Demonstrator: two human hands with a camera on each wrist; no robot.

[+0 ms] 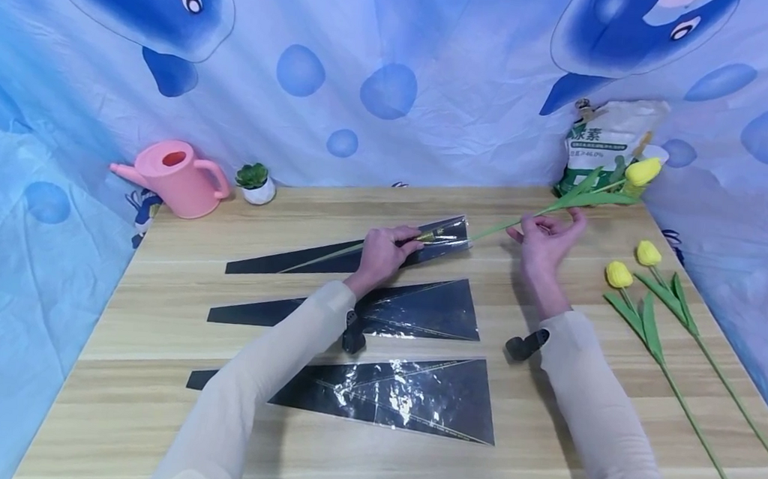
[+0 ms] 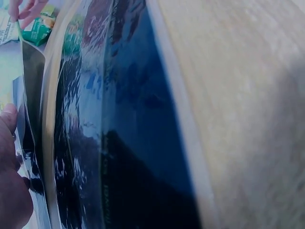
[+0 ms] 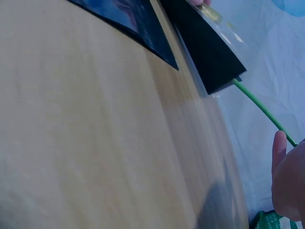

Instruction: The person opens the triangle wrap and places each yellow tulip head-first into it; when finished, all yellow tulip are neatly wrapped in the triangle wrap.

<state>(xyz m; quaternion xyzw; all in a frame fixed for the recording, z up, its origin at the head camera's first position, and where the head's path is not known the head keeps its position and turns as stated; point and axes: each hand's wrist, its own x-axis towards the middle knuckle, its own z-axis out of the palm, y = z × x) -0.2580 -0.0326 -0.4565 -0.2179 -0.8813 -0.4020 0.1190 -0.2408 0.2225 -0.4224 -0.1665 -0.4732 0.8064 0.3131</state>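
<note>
My left hand (image 1: 384, 256) grips the rearmost black-and-clear flower sleeve (image 1: 455, 231) near its wide end. A yellow artificial tulip (image 1: 643, 172) has its green stem running into that sleeve, and the stem shows through the clear side. My right hand (image 1: 549, 245) pinches the stem below the leaves, to the right of the sleeve's mouth. In the right wrist view the stem (image 3: 257, 105) enters the mouth of the sleeve (image 3: 209, 57), beside my right hand (image 3: 290, 179). The left wrist view catches part of my left hand (image 2: 12, 176) at its edge.
Two more flat sleeves, a middle one (image 1: 432, 311) and a front one (image 1: 426, 393), lie nearer me. Two yellow tulips (image 1: 647, 332) lie at the right. Along the back stand a pink watering can (image 1: 181, 182), a potted succulent (image 1: 256, 184) and a white-green bag (image 1: 605, 140).
</note>
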